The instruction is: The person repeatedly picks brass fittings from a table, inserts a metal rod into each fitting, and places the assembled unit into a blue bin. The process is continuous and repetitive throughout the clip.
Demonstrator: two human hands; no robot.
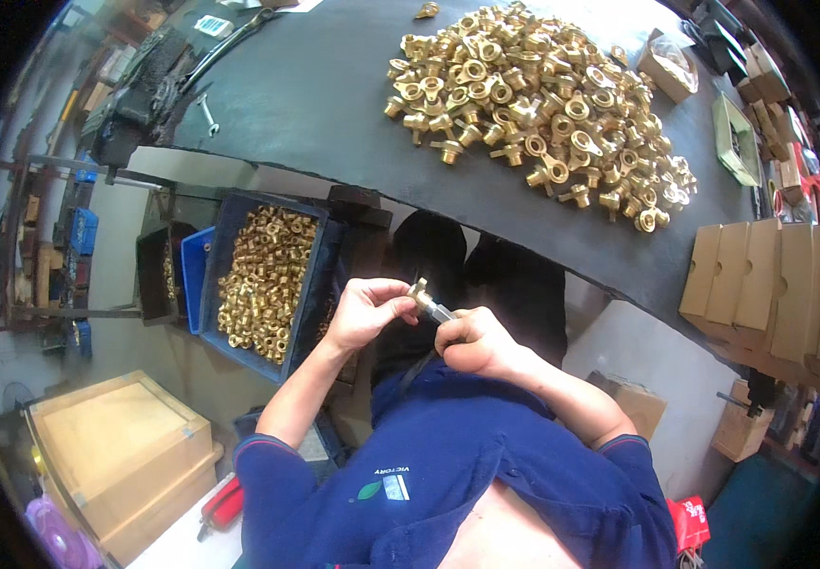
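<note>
In front of my torso, my left hand (372, 311) pinches a small brass fitting (418, 289) between thumb and fingers. My right hand (474, 339) is wrapped round a short grey metal tool (440, 312), whose end meets the fitting; its exact kind is not clear. Beyond my hands a large heap of brass fittings (543, 104) lies on the dark table. A blue crate (209, 318) full of similar brass pieces (268, 283) stands left of my left hand.
The dark table's (334, 104) near edge runs just past my knees. A small wrench (207, 116) and a long wrench (230, 45) lie at its left. Brown cardboard boxes (747, 275) stand at the right, near a pale green tray (734, 137). A wooden box (121, 427) sits lower left.
</note>
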